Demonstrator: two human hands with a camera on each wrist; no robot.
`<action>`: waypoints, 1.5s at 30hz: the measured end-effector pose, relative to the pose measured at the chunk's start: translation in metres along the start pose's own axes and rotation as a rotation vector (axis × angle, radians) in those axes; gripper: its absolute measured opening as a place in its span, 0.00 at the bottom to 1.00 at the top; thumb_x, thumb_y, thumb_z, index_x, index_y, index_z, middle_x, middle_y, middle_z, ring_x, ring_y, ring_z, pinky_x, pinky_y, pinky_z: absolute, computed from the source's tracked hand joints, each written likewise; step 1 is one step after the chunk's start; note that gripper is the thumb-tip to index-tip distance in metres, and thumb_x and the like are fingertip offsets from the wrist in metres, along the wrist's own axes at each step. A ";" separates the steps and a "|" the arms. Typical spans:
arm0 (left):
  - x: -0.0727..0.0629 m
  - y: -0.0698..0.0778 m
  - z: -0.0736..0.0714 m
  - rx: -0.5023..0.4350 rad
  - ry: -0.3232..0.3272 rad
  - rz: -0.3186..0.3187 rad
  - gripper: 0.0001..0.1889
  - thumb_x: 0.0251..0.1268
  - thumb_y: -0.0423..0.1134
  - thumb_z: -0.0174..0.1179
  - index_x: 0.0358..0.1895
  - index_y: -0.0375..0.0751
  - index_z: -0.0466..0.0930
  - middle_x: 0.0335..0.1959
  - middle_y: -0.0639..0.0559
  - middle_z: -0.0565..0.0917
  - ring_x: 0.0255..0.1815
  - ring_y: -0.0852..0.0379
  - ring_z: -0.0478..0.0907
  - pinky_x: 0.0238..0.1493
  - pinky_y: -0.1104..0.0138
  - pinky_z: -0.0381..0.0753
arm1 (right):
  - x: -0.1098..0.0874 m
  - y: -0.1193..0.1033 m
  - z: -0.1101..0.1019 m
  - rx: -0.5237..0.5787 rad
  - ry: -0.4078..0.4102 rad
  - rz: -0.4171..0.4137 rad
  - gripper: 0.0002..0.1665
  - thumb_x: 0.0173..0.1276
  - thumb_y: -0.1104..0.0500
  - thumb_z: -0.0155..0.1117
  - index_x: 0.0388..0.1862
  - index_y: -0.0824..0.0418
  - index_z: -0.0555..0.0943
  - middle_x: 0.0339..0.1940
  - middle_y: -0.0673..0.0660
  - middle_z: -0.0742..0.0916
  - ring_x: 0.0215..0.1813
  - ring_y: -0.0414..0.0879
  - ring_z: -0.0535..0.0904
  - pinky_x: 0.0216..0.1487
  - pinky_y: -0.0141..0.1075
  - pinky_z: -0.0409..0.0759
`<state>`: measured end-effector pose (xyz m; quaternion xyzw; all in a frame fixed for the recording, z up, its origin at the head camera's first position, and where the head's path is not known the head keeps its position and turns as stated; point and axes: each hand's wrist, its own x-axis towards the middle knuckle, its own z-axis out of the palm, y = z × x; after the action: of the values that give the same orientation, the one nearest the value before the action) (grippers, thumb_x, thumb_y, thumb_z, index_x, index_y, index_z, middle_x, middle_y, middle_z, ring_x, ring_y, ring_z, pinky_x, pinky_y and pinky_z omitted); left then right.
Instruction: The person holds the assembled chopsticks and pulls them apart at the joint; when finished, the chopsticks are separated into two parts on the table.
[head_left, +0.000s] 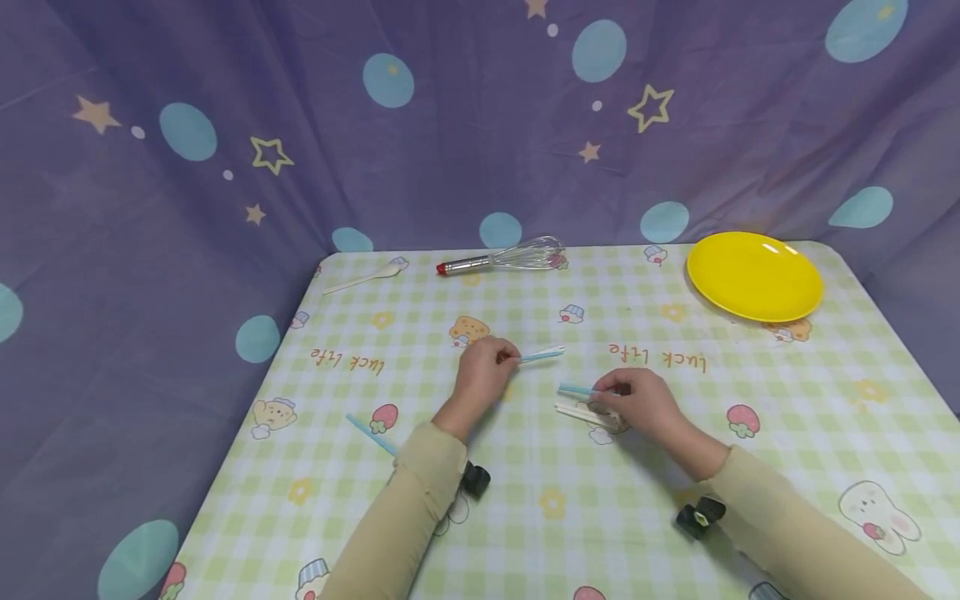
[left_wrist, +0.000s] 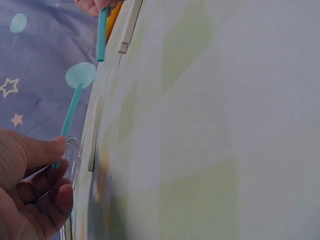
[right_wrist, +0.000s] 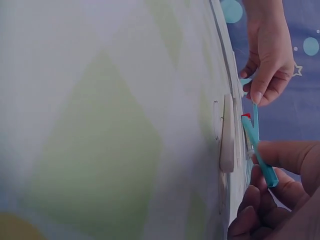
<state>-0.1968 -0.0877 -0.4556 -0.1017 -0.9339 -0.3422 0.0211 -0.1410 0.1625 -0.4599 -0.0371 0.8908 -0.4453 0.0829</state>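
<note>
My left hand [head_left: 483, 371] pinches a thin teal stick [left_wrist: 72, 110] between thumb and fingers, its narrow end pointing away from the hand. A cream stick [left_wrist: 95, 135] lies on the cloth just beside it. To the right, my right hand [head_left: 637, 400] pinches another teal stick [right_wrist: 260, 155], which has a thicker end. Under and beside that hand lie cream sticks [head_left: 581, 414] with squared ends. The two held teal sticks point toward each other in the head view, apart. One more teal stick [head_left: 367, 432] rests near the left forearm, partly hidden by the sleeve.
A wire whisk [head_left: 517, 255] with a metal handle lies at the table's back edge. Left of it is a pale spoon [head_left: 363, 279]. At the back right sits a yellow plate [head_left: 753, 277]. A checked cloth [head_left: 517, 533] covers the table, with a purple curtain [head_left: 465, 150] behind.
</note>
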 end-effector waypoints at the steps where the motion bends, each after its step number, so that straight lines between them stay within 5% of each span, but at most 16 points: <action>1: 0.001 0.000 0.001 0.014 -0.002 0.000 0.02 0.62 0.36 0.67 0.34 0.42 0.87 0.31 0.54 0.83 0.33 0.57 0.76 0.39 0.64 0.76 | 0.000 0.000 0.001 -0.001 -0.012 0.009 0.05 0.62 0.58 0.71 0.33 0.59 0.86 0.29 0.51 0.85 0.32 0.46 0.74 0.34 0.36 0.72; 26: 0.012 0.006 0.012 0.270 -0.068 -0.045 0.05 0.58 0.39 0.70 0.27 0.48 0.84 0.25 0.58 0.76 0.33 0.57 0.72 0.36 0.64 0.72 | 0.004 -0.001 0.005 -0.124 -0.106 -0.004 0.03 0.62 0.60 0.69 0.29 0.57 0.85 0.25 0.47 0.83 0.31 0.43 0.75 0.38 0.37 0.72; 45: 0.017 0.011 0.014 0.369 -0.076 -0.052 0.10 0.57 0.41 0.71 0.22 0.49 0.79 0.23 0.57 0.75 0.31 0.57 0.71 0.33 0.65 0.71 | 0.004 0.002 0.002 -0.175 -0.150 -0.042 0.05 0.65 0.59 0.67 0.30 0.54 0.86 0.27 0.46 0.84 0.31 0.42 0.75 0.39 0.39 0.73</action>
<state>-0.2112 -0.0673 -0.4578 -0.0848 -0.9832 -0.1617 -0.0045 -0.1448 0.1614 -0.4633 -0.0959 0.9166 -0.3633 0.1366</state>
